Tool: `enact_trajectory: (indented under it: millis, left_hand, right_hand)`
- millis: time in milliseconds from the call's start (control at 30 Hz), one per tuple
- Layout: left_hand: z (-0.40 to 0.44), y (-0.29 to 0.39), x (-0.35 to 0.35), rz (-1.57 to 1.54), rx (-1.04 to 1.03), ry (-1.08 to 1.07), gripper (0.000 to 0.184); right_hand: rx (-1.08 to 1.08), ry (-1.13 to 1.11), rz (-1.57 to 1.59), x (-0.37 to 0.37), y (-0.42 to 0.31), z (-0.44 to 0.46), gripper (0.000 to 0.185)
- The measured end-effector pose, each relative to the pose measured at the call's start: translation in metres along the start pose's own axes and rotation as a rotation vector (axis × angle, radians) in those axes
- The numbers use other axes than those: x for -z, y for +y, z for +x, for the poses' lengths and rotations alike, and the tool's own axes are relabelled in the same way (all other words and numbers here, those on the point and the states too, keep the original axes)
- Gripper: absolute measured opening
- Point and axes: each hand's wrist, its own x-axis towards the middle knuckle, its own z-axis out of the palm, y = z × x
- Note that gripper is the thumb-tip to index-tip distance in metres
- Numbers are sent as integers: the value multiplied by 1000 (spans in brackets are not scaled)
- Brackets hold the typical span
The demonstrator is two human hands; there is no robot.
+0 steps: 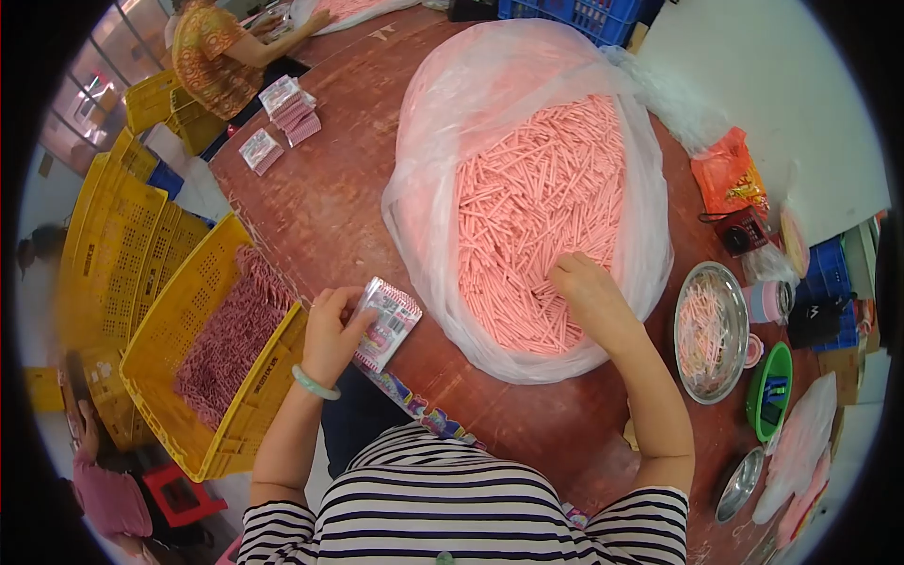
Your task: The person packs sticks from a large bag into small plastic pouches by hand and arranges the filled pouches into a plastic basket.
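Observation:
A big clear plastic bag point(424, 113) lies open on the red-brown table point(330, 188), full of thin pink sticks point(537, 179). My right hand point(579, 285) is in the bag's opening, its fingers bent down into the sticks; what its fingertips hold, if anything, is hidden. At the table's near edge, my left hand point(337, 325) has its thumb and fingers at the left side of a small printed packet point(388, 325) with a pink-striped edge, gripping it. A pale green bangle point(315, 383) circles my left wrist.
On the left, a yellow crate point(169, 320) holds many dark pink packets. Stacked packets point(290, 110) lie at the far left of the table. A metal bowl point(680, 330), a green basket point(756, 414) and an orange bag point(725, 174) are on the right. Other people sit or stand at left.

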Motion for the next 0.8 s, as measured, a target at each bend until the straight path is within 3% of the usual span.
enact_trajectory:
  millis: [33,133,333,400,533,767,800]
  left_hand:
    - [0,-2,-3,5,-4,6,34]
    - [0,-7,-7,99,-77,12,35]
    - [1,2,-7,42,25,-13,42]
    - [0,-5,-9,78,-76,49,41]
    - [-4,-5,-5,98,-54,8,37]
    - [0,-17,-7,-152,185,-29,23]
    - [0,-17,-6,-98,125,1,20]
  right_hand:
    - [0,-19,-44,1,-2,-1,16]
    - [5,-25,-112,1,-9,-2,18]
    - [10,-68,-148,0,-9,-8,21]
    - [3,-79,-197,-2,-12,-6,20]
    - [-26,-141,-342,-7,-23,-1,17]
    - [-67,-192,-381,-12,-23,7,12]
    - [-67,-175,-342,-11,-22,7,11]
